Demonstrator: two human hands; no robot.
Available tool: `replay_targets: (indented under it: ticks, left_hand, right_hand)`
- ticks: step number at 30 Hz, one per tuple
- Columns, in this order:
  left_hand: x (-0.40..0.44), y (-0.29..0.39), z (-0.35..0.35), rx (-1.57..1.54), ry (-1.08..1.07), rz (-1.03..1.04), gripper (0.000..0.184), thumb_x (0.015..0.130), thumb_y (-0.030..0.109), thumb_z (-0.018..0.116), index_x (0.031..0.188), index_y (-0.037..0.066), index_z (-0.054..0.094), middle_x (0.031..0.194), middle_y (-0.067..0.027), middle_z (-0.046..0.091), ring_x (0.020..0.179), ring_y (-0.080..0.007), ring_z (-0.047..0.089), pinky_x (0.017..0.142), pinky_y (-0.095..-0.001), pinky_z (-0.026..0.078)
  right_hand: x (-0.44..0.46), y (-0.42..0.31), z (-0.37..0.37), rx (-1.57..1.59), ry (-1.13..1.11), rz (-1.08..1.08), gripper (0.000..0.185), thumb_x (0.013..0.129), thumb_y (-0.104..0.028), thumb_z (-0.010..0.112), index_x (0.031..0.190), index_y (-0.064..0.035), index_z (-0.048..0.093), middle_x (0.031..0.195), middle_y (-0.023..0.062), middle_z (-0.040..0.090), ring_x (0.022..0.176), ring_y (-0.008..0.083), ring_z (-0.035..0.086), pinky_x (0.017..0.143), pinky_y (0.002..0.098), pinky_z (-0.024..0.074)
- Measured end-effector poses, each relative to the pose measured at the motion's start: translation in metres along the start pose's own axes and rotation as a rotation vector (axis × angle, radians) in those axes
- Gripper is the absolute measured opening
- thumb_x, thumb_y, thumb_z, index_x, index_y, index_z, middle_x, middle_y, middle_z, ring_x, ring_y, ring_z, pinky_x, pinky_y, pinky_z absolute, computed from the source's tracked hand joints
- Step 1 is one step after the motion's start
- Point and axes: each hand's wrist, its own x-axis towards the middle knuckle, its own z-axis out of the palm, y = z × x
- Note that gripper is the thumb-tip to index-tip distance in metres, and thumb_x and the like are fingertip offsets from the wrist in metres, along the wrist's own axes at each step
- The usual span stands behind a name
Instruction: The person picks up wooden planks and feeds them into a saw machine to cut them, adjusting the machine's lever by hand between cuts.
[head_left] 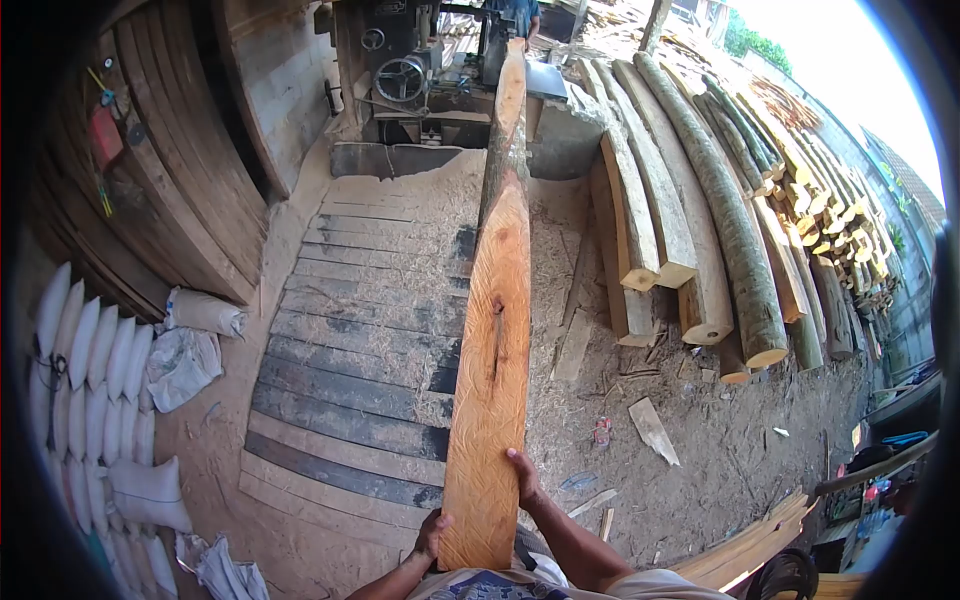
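Note:
A long log with a freshly sawn orange-brown upper face runs from my waist away to the machine at the far end. Bark shows along its left side farther off, and a dark knot with a crack marks the face midway. My left hand grips its left edge close to my body. Slightly farther forward, my right hand clasps the right edge, thumb near the top and the other fingers mostly hidden. The near end rests against or just before my shirt.
The saw machine with a handwheel stands ahead; another person is partly visible behind it. Logs and beams lie right. Stacked white sacks and leaning planks line the left. Sawdust covers the slatted floor.

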Motion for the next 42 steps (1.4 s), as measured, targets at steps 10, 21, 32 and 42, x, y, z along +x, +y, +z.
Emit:
replay_targets:
  ticks: [10, 21, 32, 42]
  left_hand:
    - [0.079, 0.01, -0.026, 0.209, 0.113, 0.004, 0.074, 0.084, 0.054, 0.064, 0.134, -0.001, 0.058, 0.125, -0.0112, 0.064, 0.112, -0.0231, 0.06, 0.096, -0.0379, 0.048]
    - [0.151, 0.09, 0.038, 0.203, 0.02, 0.098, 0.078, 0.081, 0.053, 0.065, 0.135, -0.003, 0.056, 0.127, -0.0128, 0.063, 0.115, -0.0245, 0.057, 0.098, -0.0379, 0.046]
    - [0.218, 0.135, 0.063, 0.124, 0.059, 0.058, 0.081, 0.08, 0.054, 0.065, 0.135, -0.004, 0.056, 0.125, -0.0132, 0.063, 0.113, -0.0258, 0.058, 0.096, -0.0391, 0.048]
    - [0.274, 0.192, 0.1, 0.172, 0.053, 0.05, 0.075, 0.081, 0.053, 0.065, 0.129, -0.004, 0.059, 0.12, -0.0136, 0.065, 0.107, -0.0245, 0.061, 0.093, -0.0383, 0.049]
  right_hand:
    - [0.066, -0.05, 0.012, 0.005, -0.004, -0.002, 0.08, 0.085, -0.045, 0.07, 0.144, 0.0002, 0.041, 0.128, 0.0207, 0.061, 0.113, 0.0342, 0.063, 0.099, 0.047, 0.0521]
    - [0.146, -0.101, 0.019, -0.004, 0.027, 0.025, 0.081, 0.083, -0.047, 0.072, 0.141, 0.0025, 0.044, 0.124, 0.021, 0.062, 0.111, 0.0342, 0.064, 0.098, 0.0468, 0.0525]
    - [0.215, -0.151, 0.036, -0.015, 0.043, -0.007, 0.08, 0.084, -0.046, 0.07, 0.142, 0.0019, 0.043, 0.125, 0.021, 0.062, 0.112, 0.0341, 0.064, 0.097, 0.0463, 0.0528]
    - [0.276, -0.202, 0.049, 0.003, 0.01, -0.016, 0.084, 0.083, -0.048, 0.073, 0.141, 0.0035, 0.043, 0.123, 0.0214, 0.062, 0.11, 0.0338, 0.065, 0.096, 0.0458, 0.0538]
